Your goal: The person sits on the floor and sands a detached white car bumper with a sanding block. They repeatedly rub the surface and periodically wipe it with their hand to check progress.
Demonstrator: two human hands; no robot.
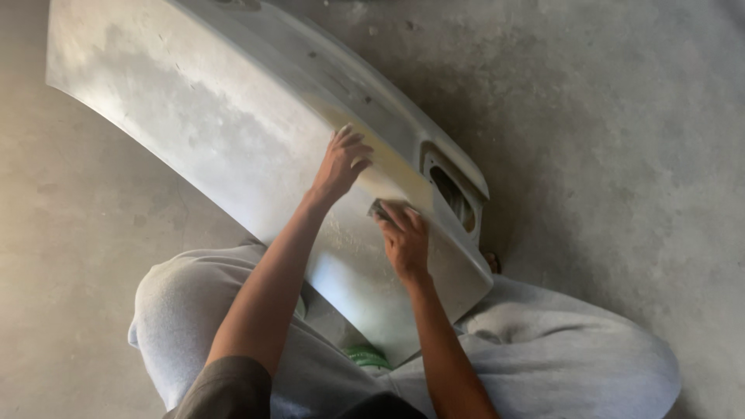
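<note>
Head view is showing a grey panel (233,140) lying across the person's lap above a concrete floor (621,155). On the panel's yellowish patch, the left hand (341,164) is resting flat, fingers spread. Just beside it, the right hand (403,240) is pressing a small dark pad (379,209) against the panel near its cutout (454,198).

A bare concrete floor (621,140) fills the whole background, grey and mottled with darker stains and faint scuffs. Left of the floor's middle the surface looks warmer and brownish; to the right it turns cooler and paler under soft, even daylight.
</note>
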